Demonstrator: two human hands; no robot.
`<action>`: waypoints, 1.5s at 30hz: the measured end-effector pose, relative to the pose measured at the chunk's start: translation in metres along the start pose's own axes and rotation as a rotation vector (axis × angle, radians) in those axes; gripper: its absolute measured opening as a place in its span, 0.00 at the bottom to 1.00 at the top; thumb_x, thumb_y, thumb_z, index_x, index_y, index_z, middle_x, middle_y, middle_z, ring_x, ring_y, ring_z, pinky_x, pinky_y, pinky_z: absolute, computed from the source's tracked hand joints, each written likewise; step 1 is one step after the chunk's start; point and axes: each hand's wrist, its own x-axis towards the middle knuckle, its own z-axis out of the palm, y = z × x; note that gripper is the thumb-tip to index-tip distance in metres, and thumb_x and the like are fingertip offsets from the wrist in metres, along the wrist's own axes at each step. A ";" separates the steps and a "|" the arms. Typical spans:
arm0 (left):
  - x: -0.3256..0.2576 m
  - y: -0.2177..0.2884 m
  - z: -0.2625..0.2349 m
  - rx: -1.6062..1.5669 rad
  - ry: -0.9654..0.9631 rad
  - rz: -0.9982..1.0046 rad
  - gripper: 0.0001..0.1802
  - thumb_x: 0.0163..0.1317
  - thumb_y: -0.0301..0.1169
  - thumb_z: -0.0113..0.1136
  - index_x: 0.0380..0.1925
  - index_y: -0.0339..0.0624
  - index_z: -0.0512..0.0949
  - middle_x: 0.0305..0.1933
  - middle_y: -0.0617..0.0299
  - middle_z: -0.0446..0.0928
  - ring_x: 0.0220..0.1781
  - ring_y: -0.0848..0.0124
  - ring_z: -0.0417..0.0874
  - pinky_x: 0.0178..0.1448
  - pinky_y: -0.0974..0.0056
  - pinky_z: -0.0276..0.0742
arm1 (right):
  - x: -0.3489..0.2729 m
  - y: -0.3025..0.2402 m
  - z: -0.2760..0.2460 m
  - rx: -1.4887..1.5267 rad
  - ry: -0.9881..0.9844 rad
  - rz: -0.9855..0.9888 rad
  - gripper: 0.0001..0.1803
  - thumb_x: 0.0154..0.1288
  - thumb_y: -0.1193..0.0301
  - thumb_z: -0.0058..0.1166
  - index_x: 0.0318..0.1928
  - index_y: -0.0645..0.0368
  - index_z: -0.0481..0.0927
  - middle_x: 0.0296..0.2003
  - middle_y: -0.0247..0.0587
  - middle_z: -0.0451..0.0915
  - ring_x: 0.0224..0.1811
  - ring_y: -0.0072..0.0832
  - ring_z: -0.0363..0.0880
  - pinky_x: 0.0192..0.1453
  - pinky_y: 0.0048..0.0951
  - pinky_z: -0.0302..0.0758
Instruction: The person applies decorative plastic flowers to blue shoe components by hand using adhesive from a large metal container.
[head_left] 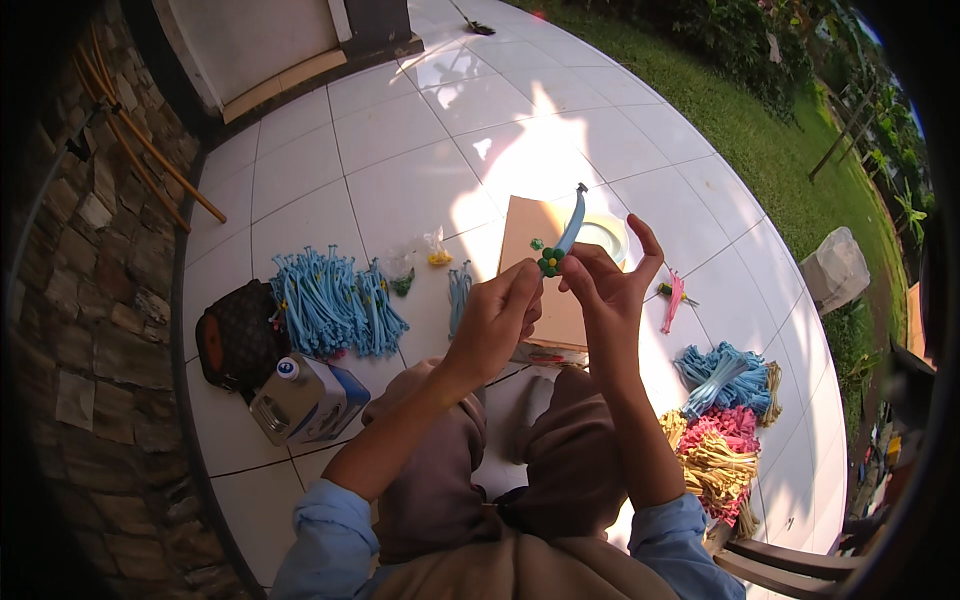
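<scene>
Above a cardboard box (520,235), both hands hold a light blue strip (573,220) with a dark knobbed tip pointing up and away. Near its lower end sits a green flower-shaped piece (551,262) with a yellow centre. My left hand (495,318) is closed in a pinch at the flower's left side, hiding the strip's lower end. On the other side, my right hand (610,300) pinches close to the flower with thumb and bent fingers, one finger raised. A small green piece (537,244) shows just above the flower.
Blue strips (335,305) lie piled at left beside a dark bag (240,335) and a jerrycan (310,400). Clear bags (425,255) hold small pieces. Behind the box is a tape roll (610,228). Right: pink strips (673,303), pliers-like tool (690,296), coloured bundles (720,460).
</scene>
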 end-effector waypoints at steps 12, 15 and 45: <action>0.002 0.001 0.008 0.125 -0.079 -0.029 0.21 0.72 0.43 0.37 0.20 0.44 0.59 0.18 0.71 0.58 0.19 0.82 0.59 0.23 0.73 0.58 | 0.008 0.014 -0.010 -0.179 0.015 -0.137 0.40 0.57 0.77 0.58 0.60 0.58 0.42 0.20 0.31 0.71 0.29 0.19 0.71 0.36 0.17 0.63; 0.004 0.004 0.005 0.131 -0.129 0.011 0.19 0.71 0.41 0.39 0.23 0.41 0.64 0.19 0.70 0.60 0.23 0.80 0.67 0.27 0.73 0.67 | 0.009 0.023 -0.016 -0.221 0.056 -0.178 0.27 0.57 0.74 0.58 0.54 0.60 0.59 0.32 0.39 0.72 0.32 0.21 0.71 0.39 0.21 0.64; 0.026 -0.018 -0.189 -0.159 0.626 0.268 0.23 0.51 0.34 0.69 0.37 0.46 0.63 0.32 0.69 0.63 0.35 0.81 0.65 0.41 0.73 0.63 | 0.035 0.203 0.104 -0.474 -0.899 0.347 0.44 0.54 0.63 0.62 0.64 0.66 0.51 0.38 0.49 0.78 0.39 0.36 0.78 0.42 0.33 0.73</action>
